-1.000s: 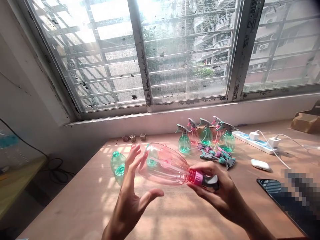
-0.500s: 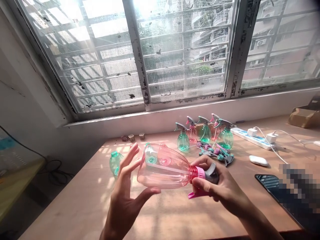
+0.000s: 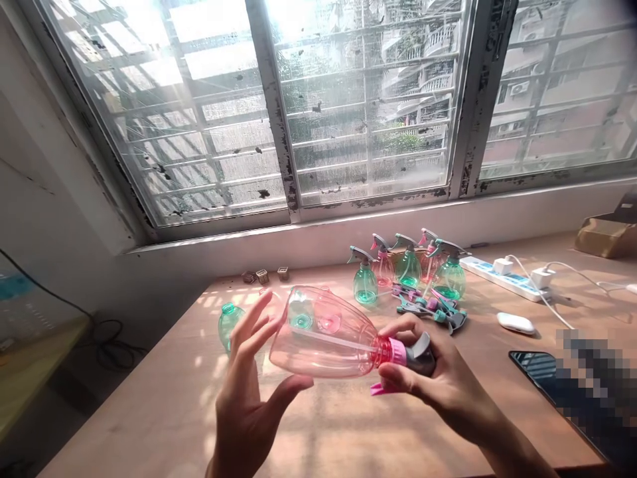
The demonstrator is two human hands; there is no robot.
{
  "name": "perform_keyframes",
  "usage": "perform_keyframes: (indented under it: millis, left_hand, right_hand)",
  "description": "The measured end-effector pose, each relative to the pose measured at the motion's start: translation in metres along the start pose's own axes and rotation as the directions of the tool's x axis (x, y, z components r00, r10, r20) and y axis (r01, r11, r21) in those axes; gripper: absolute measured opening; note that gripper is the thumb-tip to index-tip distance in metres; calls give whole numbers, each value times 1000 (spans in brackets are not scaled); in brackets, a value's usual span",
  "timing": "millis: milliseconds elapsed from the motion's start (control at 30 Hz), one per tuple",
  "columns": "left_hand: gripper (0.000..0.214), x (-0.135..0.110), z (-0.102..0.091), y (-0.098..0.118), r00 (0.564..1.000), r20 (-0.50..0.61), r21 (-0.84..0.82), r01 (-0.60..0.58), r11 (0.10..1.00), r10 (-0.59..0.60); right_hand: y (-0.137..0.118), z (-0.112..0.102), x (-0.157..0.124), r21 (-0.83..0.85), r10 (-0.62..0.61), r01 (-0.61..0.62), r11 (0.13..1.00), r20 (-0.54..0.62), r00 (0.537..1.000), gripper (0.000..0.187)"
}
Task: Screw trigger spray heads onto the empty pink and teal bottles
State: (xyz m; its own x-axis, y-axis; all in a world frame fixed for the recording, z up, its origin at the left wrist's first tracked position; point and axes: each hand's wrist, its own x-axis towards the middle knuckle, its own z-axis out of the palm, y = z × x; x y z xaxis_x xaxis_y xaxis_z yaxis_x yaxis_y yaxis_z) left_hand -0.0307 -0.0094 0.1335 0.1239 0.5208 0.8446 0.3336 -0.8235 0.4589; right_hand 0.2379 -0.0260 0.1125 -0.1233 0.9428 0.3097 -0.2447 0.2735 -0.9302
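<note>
A transparent pink spray bottle [image 3: 323, 348] lies sideways in the air above the table, its base toward the left. My right hand [image 3: 428, 378] is closed around its grey trigger head and pink collar [image 3: 397, 352]. The pink trigger [image 3: 383, 389] points down below my thumb. A straw shows through the clear wall. My left hand [image 3: 249, 378] is cupped around the base with fingers and thumb spread; whether the fingertips touch it I cannot tell. Through the bottle, a green and a pink bottle show on the table behind. A green bottle without a head [image 3: 229, 325] stands behind my left fingers.
Several assembled green and pink spray bottles [image 3: 365, 285] stand at the back. Loose spray heads [image 3: 432, 309] lie in front of them. On the right are a power strip [image 3: 502, 277] with plugs, a white case [image 3: 516, 323], a phone [image 3: 535, 372] and a cardboard box [image 3: 604, 236].
The pink bottle has turned slightly and shifted a little left. My left thumb and fingers have moved slightly with it. My right hand keeps its hold on the head.
</note>
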Motion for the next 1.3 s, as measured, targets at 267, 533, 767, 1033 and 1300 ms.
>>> perform_keyframes:
  millis: [267,533,767,1033,1300]
  left_hand:
    - [64,-4,0,1,997,31,68,-79,995,77]
    - [51,-1,1,1,1000,-7,-8,-2,1000,2]
    - [56,-2,0,-1,999,39,-31,-1,1000,2]
    - [59,-5,2,0,997,76,18,-28,999,27]
    - [49,-2,2,0,998,36,33,56,998,-57]
  right_hand:
    - [-7,-8,2,49,184,-185,982,29,983,49]
    - [9,-2,-13,-324,-369,354,877,16,929,24]
    - [-1,2,-7,-33,-119,118,992,-41,992,27]
    - [-15,7,-4,200,155,-138,970,-72,985,45]
    - [1,1,-6,-148,-177,168,975,-47,983,26]
